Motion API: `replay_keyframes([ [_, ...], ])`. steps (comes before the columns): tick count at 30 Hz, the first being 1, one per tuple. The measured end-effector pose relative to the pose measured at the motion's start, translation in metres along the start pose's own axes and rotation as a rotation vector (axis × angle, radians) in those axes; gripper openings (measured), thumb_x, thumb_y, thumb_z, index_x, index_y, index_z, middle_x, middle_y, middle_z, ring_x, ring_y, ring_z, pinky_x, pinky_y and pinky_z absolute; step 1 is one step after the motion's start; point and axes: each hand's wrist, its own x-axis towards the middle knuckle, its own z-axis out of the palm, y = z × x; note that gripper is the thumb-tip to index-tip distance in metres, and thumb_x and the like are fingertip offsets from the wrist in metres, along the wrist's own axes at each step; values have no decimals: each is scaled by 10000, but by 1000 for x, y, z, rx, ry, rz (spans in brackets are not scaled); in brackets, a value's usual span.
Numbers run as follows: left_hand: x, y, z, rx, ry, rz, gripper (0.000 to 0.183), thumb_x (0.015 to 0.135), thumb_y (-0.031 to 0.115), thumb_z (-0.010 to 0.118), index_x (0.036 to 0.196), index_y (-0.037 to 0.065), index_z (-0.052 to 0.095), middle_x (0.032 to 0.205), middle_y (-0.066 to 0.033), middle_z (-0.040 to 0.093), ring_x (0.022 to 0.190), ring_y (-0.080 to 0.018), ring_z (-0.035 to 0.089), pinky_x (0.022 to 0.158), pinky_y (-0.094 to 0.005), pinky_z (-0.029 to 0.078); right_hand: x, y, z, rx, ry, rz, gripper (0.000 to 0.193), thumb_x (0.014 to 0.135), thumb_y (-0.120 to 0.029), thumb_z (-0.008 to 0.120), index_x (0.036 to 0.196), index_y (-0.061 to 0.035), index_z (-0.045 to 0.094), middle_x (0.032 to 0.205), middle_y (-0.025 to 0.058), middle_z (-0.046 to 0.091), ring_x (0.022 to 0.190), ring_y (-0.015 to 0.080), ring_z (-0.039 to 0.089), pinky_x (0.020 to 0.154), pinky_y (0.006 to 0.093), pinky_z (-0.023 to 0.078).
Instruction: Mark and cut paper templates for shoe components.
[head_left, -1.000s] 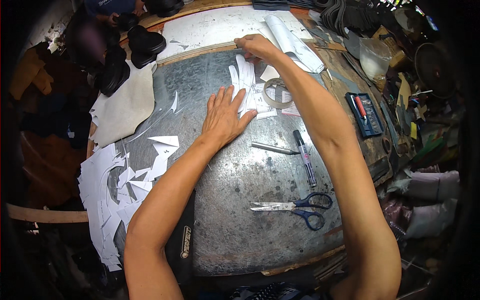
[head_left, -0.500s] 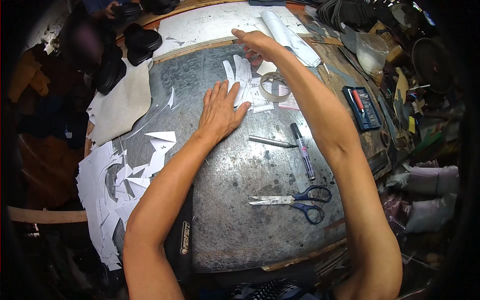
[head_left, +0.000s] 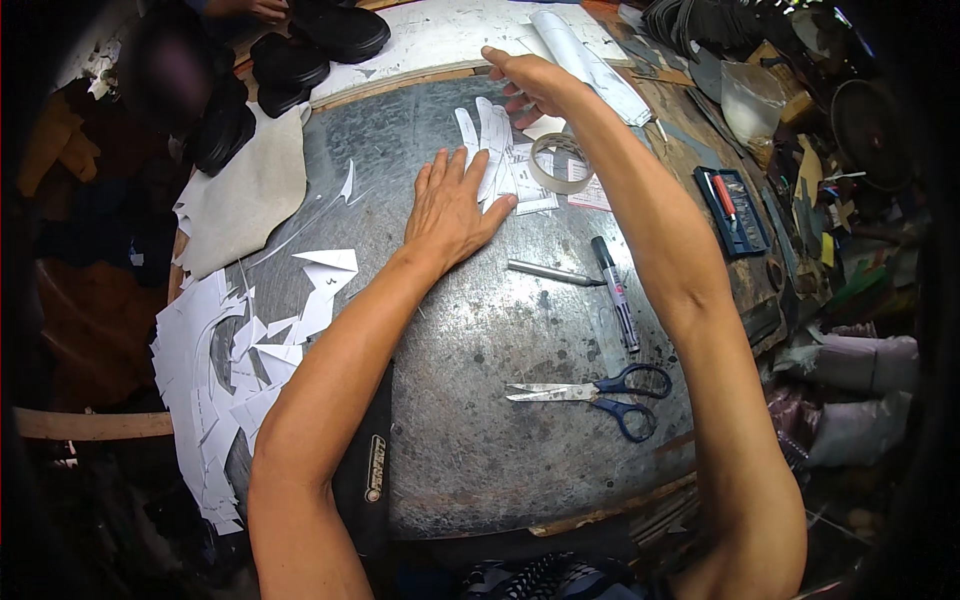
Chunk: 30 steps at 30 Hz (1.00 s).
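While my left hand (head_left: pixel 447 208) lies flat over curved white paper strips (head_left: pixel 488 125), presumably steadying them, my right hand (head_left: pixel 535 86) hovers half-open, visibly empty.

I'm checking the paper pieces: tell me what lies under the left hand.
White paper strips run under the fingers of the left hand; grey table shows beside it. The strips' covered ends, and anything else beneath the hand, cannot be seen.
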Motion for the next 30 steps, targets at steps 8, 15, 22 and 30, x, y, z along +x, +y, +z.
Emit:
replay_keyframes([
  [8,0,1,0,19,-5,-7,822,863,622,523,1422,30,408,1471,-258,357,1416,-413,239,1166,-497,150,-6,-1,4,28,-13,21,783,898,-651,445,1325,3,484,1263,230,425,1098,365,504,800,516,529],
  [15,0,4,0,9,0,-2,825,860,620,532,1415,22,414,1464,-261,365,1411,-416,249,1164,-497,155,-2,7,-2,74,-20,51,761,904,-640,440,1315,0,475,1216,208,415,1087,353,496,780,497,543],
  [22,0,1,0,11,10,9,822,862,613,536,1410,12,417,1457,-272,370,1405,-424,256,1157,-501,165,-7,9,-2,123,-36,41,763,904,-636,445,1333,-5,445,1221,202,394,1090,335,486,758,484,547],
  [30,0,-1,-1,11,10,8,834,853,615,550,1406,4,418,1456,-269,374,1404,-424,259,1156,-500,172,-5,11,8,212,-41,22,720,900,-627,484,1280,-16,475,1124,168,451,894,257,550,752,490,544],
])
